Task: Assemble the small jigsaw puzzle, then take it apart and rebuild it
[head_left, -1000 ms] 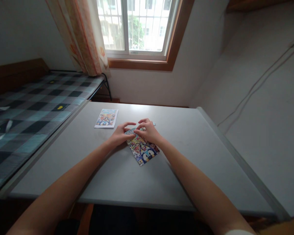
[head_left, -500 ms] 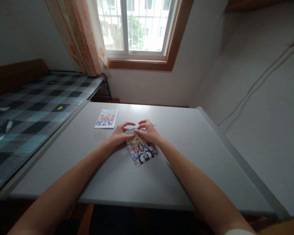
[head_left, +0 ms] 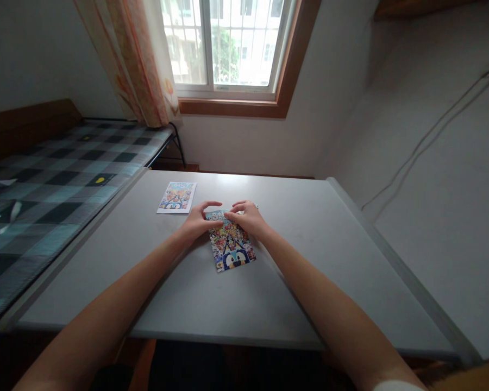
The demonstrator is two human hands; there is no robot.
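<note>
Looks like a handling step: both hands are on the puzzle (head_left: 231,244), working its far edge, I'd judge straightening or seating something there. Puzzle (jigsaw, by its look) lies picture up mid-counter (head_left: 330,244), somewhat nearer the far edge than the near one, and slightly skewed to both.

Left hand (head_left: 199,221): half open, C-shaped. Thumb lies over the puzzle's far left corner, index arched out past it with a clear gap between. No firm grip visible.

Right hand (head_left: 249,218): narrower, thumb and index close together at the puzzle's far edge, thumb tip touching its top. Can't tell if a loose piece is pinched there; the fingers hide it.

Next move, my read: calls for light, even fingertip pressure, left side steadying, right side fine. A sideways shove could part joints.

Card (head_left: 176,197) with a similar picture lies flat toward the counter's far left corner, apart from both hands. Small bit (head_left: 257,206) just past the right knuckles, too small to identify.
</note>
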